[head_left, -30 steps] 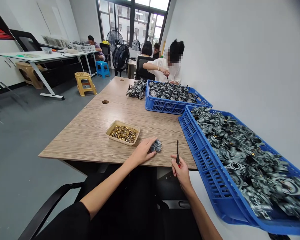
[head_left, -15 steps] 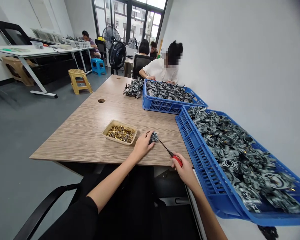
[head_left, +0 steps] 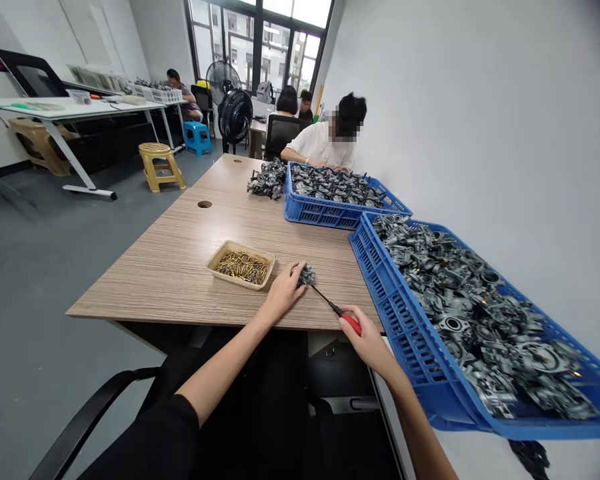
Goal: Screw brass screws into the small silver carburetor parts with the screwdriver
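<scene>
My left hand (head_left: 283, 292) is closed round a small grey metal part (head_left: 307, 274) on the wood-grain table (head_left: 170, 267). In my right hand (head_left: 367, 337) is a screwdriver (head_left: 351, 324) with a red handle and a dark shaft. Its tip is at the near edge of the metal part; whether it touches is too small to tell. Just left of my left hand sits a beige tray (head_left: 211, 265) filled with small brass-coloured pieces.
A blue crate (head_left: 400, 313) of grey metal parts stands at the right, another blue crate (head_left: 320, 215) behind it. Loose parts (head_left: 269, 179) lie beside the far crate. A person in white (head_left: 320, 143) sits beyond it.
The screwdriver in my right hand has moved left, its tip now closer to the metal part. My left hand keeps its hold. The view has shifted slightly.
</scene>
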{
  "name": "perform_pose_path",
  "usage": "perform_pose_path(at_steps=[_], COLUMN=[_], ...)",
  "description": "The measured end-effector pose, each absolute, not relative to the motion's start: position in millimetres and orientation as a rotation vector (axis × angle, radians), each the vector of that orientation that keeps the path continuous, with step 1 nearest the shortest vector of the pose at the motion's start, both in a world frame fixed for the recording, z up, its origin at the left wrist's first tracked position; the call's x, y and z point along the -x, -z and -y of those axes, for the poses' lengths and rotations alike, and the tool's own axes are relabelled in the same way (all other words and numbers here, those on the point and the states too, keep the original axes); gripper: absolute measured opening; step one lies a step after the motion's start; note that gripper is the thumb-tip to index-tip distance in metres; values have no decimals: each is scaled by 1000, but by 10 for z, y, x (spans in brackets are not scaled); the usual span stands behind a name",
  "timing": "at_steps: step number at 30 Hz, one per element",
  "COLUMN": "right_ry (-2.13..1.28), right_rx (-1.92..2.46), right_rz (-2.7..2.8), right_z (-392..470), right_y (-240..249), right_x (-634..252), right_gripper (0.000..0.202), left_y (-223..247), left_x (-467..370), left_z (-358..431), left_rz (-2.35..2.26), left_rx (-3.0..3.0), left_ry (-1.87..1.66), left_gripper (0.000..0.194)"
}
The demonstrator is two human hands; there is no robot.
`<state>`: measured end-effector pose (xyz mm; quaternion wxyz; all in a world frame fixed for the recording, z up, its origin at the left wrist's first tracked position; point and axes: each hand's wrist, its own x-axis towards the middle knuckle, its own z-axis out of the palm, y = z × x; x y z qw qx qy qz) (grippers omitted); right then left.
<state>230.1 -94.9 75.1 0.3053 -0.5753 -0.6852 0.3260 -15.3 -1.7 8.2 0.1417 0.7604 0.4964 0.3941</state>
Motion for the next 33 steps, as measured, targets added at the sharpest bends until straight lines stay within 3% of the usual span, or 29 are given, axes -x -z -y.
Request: perform_pose_path(at_steps=[33], right_ry=[-908], right_rx=[1398], right_rz=[1730], right_z=[950], right_y=[-542], right_x=[-2183], right_gripper=[34], left_y=[-55], left_x=[112], left_z=[-7], left_rz=[-1405], left_rx=[-2194], left_ry=[-1198], left_gripper=[68])
